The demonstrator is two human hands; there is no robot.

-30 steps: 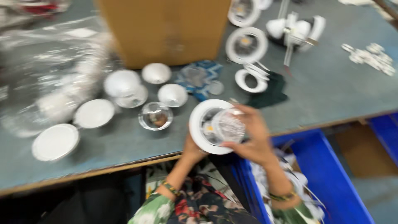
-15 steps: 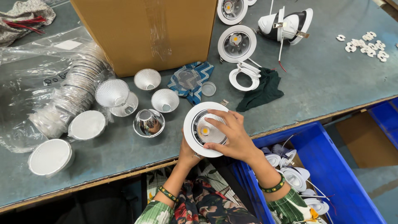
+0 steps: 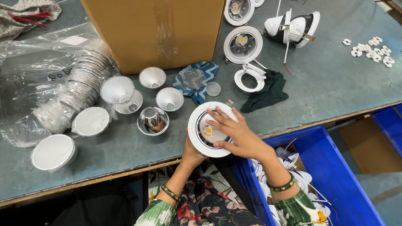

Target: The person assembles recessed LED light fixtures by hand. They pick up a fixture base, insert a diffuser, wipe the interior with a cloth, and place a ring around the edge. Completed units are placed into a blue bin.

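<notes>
A round white downlight housing [image 3: 197, 125] with a small yellow LED in its middle is held at the table's near edge. My left hand [image 3: 191, 154] grips it from underneath. My right hand [image 3: 234, 132] lies over its right side, fingers spread across the opening and pressing into it. Several shiny cone reflectors stand just left of it: one [image 3: 153, 121] lying mirror-side out, another [image 3: 169, 98] behind it, a third [image 3: 152, 77] near the cardboard box.
A large cardboard box [image 3: 155, 31] stands at the back. A plastic bag holds a stack of reflectors [image 3: 79, 88]. More white downlights [image 3: 243, 44], a white ring [image 3: 250, 77], a dark cloth [image 3: 266, 92], a patterned cloth [image 3: 196, 79] and small white clips [image 3: 370, 46] lie about. A blue bin [image 3: 331, 167] sits below right.
The view has steadied and shifted. My right hand has moved from the housing's rim onto its opening, fingers now spread over the centre. The housing stays near the table edge.
</notes>
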